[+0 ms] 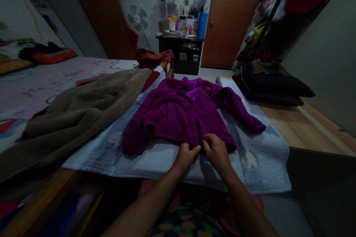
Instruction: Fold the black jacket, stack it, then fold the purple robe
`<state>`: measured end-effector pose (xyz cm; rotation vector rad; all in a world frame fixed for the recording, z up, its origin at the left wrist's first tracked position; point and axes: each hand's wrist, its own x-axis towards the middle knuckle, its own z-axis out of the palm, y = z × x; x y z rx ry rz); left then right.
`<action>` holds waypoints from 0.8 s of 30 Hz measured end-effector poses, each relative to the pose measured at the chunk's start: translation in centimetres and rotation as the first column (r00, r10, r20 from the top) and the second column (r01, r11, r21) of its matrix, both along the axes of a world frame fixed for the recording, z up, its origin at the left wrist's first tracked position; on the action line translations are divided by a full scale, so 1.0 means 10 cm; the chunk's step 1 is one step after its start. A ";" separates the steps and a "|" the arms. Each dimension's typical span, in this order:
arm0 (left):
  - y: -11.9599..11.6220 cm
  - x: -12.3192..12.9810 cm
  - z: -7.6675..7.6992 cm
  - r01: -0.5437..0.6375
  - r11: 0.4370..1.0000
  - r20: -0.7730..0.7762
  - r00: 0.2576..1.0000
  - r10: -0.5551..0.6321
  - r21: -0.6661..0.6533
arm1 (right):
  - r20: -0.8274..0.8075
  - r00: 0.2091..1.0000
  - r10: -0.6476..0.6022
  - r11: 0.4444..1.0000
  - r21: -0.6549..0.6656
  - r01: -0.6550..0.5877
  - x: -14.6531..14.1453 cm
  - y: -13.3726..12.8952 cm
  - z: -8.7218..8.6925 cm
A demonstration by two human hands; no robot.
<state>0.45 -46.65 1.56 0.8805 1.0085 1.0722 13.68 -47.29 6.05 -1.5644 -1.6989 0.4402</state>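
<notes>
A purple zip-up jacket [178, 118] lies front side up on a pale blue quilted cover [164, 159], its collar away from me and its sleeves spread to both sides. My left hand [187, 156] pinches the jacket's bottom hem beside the front opening. Just to its right, my right hand [215, 150] is closed on the lower end of the zipper [199, 129]. Above the hands the two front edges part in a narrow dark gap. The fingertips hide the zipper's very end.
A brown fleece garment [91, 100] is spread on the bed at left. Folded dark clothes [272, 81] are stacked on a wooden board [308, 126] at right. Beyond stand a fan [138, 18], a dark cabinet [179, 55] and a wooden door [230, 18].
</notes>
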 end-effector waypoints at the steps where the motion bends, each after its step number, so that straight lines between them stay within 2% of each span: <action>1: -0.02 0.00 0.01 0.013 0.999 -0.039 0.999 -0.011 0.042 | -0.013 1.000 0.023 1.000 0.010 -0.022 0.01 0.02 -0.01; 3: -0.06 0.00 0.02 0.033 0.992 -0.089 0.996 -0.022 0.123 | -0.037 0.997 0.069 0.998 0.014 -0.068 0.02 0.06 -0.05; 5: -0.08 0.02 0.01 -0.003 0.990 -0.079 0.997 0.014 0.142 | -0.044 0.993 0.110 0.994 0.014 -0.110 0.04 0.09 -0.06; 9: -0.07 0.07 -0.02 -0.049 0.999 -0.069 0.996 0.048 -0.010 | -0.018 0.985 0.174 0.985 0.018 -0.173 0.06 0.13 -0.07; 12: -0.04 0.12 -0.02 -0.104 0.991 -0.107 0.990 0.094 -0.090 | 0.008 0.985 0.171 0.985 0.031 -0.171 0.06 0.14 -0.08; 15: -0.01 0.15 0.02 -0.131 0.989 -0.152 0.981 0.121 -0.061 | 0.016 0.987 0.163 0.985 0.047 -0.164 0.07 0.14 -0.09; 21: -0.02 0.14 0.10 -0.175 0.984 -0.186 0.967 0.177 0.030 | -0.001 0.970 0.245 0.968 0.056 -0.244 0.11 0.16 -0.05; 24: -0.04 0.13 0.13 -0.187 0.981 -0.199 0.961 0.193 0.049 | 0.023 0.969 0.246 0.967 0.063 -0.247 0.13 0.17 -0.01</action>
